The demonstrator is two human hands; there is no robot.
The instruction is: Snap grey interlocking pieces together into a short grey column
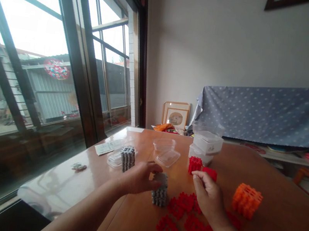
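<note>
My left hand [143,178] curls its thumb and fingers around the top of a grey stack of notched plastic building pieces [159,196], which stands upright on the table. To its right, my right hand [209,194] is closed in a pinch just in front of a red stack of the same pieces [195,165] and another red block [209,174]. Whatever lies between its fingertips, if anything, is too small to make out. Loose flat red pieces [167,230] are scattered below both hands, some hidden under my right forearm.
Another grey stack [127,158] stands farther left by clear plastic lids [115,160] and papers [105,148]. An orange stack [247,200] is at the right. Piled white and clear boxes [207,143], an open clear tub [164,145] and a lid [168,158] stand toward the back.
</note>
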